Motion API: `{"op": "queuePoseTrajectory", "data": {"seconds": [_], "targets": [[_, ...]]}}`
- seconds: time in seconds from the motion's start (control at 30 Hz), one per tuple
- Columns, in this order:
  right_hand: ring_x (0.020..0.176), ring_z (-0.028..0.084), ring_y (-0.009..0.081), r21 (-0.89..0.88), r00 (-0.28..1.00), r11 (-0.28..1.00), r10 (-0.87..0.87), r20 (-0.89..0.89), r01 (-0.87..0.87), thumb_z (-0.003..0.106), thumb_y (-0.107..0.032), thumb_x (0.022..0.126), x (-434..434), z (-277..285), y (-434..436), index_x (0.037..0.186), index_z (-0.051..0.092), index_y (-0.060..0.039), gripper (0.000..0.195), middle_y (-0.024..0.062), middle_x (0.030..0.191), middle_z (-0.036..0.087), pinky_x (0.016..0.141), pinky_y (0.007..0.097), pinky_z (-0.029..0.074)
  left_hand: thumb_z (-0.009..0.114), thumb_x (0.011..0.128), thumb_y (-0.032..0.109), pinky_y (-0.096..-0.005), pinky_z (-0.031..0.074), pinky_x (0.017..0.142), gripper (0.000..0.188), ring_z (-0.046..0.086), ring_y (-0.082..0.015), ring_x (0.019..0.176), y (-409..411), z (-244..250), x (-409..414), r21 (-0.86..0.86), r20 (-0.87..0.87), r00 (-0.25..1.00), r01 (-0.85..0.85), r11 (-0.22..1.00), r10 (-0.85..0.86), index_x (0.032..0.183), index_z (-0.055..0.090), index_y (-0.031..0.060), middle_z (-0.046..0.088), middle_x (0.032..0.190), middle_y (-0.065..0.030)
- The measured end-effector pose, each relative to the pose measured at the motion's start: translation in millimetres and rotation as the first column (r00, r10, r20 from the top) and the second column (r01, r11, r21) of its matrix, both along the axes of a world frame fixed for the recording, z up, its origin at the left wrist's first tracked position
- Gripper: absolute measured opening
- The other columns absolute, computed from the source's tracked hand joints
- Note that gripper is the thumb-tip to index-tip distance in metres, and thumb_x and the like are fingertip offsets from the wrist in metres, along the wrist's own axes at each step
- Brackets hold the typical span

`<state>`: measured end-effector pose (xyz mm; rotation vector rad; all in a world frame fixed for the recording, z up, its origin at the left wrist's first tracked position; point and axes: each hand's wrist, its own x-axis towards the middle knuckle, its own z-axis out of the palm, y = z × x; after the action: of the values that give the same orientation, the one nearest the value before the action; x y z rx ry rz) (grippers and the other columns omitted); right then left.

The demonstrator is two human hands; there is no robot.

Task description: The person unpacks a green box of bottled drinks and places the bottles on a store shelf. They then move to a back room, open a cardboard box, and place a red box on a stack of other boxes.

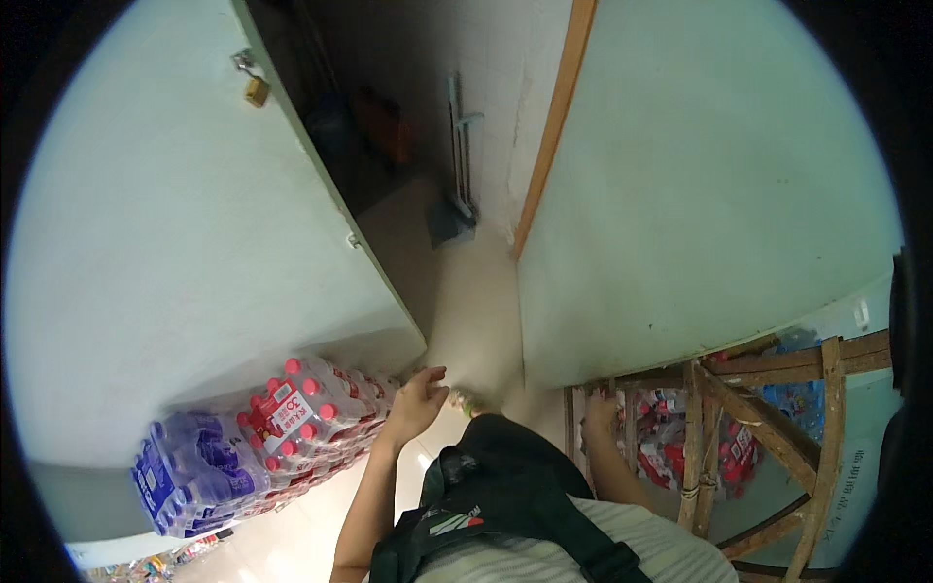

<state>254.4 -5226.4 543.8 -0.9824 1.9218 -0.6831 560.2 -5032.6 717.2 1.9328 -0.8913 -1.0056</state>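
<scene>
My left hand (pixel 423 399) hangs in front of me with its fingers loosely bent and apart, and nothing shows in it. Beside it, to the left, are stacked shrink-wrapped packs of red-capped bottles (pixel 321 408). Next to these stands a pack of bottles in blue-purple wrap (pixel 208 466). On the other side, my right hand (pixel 599 417) is blurred and lies close to a wooden frame of rough bars (pixel 694 444). Whether it touches or grips the wood cannot be made out. A pale door (pixel 219 233) stands partly open ahead, leaving a dim gap.
A brass padlock (pixel 256 92) hangs from the door's hasp. Through the gap, a long-handled dustpan (pixel 452 222) leans by the wall on a tiled floor (pixel 474 313). A wooden strip (pixel 557 124) edges the right-hand panel (pixel 685 182). More wrapped bottles (pixel 736 452) sit behind the frame.
</scene>
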Motion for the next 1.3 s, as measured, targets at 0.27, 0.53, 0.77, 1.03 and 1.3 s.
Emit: {"op": "queuePoseTrajectory", "data": {"seconds": [0.27, 0.53, 0.77, 1.03, 1.3], "targets": [[0.131, 0.037, 0.0350, -0.430, 0.784, 0.714, 0.621, 0.024, -0.553, 0.038, 0.010, 0.077, 1, 22, 8, 0.151, 0.016, -0.0018, 0.078, 0.0236, 0.147, 0.033, 0.110, 0.0370, 0.027, 0.059, 0.091, 0.018, -0.0350, 0.050, 0.092, 0.042, 0.066, -0.0279, 0.105, 12, 19, -13, -0.013, -0.115, 0.990, -0.078, 0.997, 0.076, 0.128, 0.055, -0.0016, 0.062, 0.125, -0.0190], [0.123, 0.052, 0.0271, -0.403, 0.471, 0.533, 0.846, 0.249, -0.744, 0.043, 0.008, 0.083, 129, 45, 24, 0.144, 0.032, -0.0037, 0.063, 0.0204, 0.138, 0.045, 0.100, 0.0364, 0.041, 0.060, 0.092, 0.017, -0.0342, 0.053, 0.083, 0.041, 0.068, -0.0235, 0.099, 49, 39, 4, -0.101, -0.061, 0.959, -0.281, 0.954, 0.276, 0.128, 0.054, -0.0013, 0.068, 0.113, -0.0167], [0.120, 0.054, 0.0275, -0.473, 0.315, 0.468, 0.875, 0.368, -0.747, 0.051, -0.008, 0.094, 261, 110, -9, 0.139, 0.039, -0.0037, 0.046, 0.0192, 0.136, 0.046, 0.098, 0.0365, 0.044, 0.059, 0.092, 0.016, -0.0320, 0.052, 0.086, 0.040, 0.065, -0.0218, 0.103, 74, 38, 15, -0.204, -0.033, 0.879, -0.473, 0.857, 0.477, 0.129, 0.054, -0.0011, 0.065, 0.119, -0.0172], [0.123, 0.047, 0.0301, -0.404, 0.297, 0.626, 0.721, 0.626, -0.667, 0.051, -0.050, 0.096, 386, 145, -44, 0.140, 0.034, -0.0030, 0.067, 0.0179, 0.138, 0.042, 0.099, 0.0439, 0.045, 0.057, 0.095, 0.016, -0.0306, 0.049, 0.089, 0.043, 0.062, -0.0191, 0.108, 89, 44, 32, -0.074, -0.099, 0.806, -0.591, 0.804, 0.583, 0.134, 0.049, -0.0014, 0.059, 0.128, -0.0143], [0.101, 0.052, 0.0257, -0.412, 0.373, 0.557, 0.813, 0.447, -0.721, 0.041, -0.033, 0.104, 427, 139, -39, 0.123, 0.045, -0.0046, 0.035, 0.0087, 0.115, 0.051, 0.091, 0.0399, 0.049, 0.057, 0.095, 0.017, -0.0315, 0.050, 0.088, 0.040, 0.064, -0.0195, 0.103, 122, 57, 40, -0.109, -0.059, 0.667, -0.743, 0.660, 0.742, 0.130, 0.053, -0.0021, 0.063, 0.122, -0.0134]]}}
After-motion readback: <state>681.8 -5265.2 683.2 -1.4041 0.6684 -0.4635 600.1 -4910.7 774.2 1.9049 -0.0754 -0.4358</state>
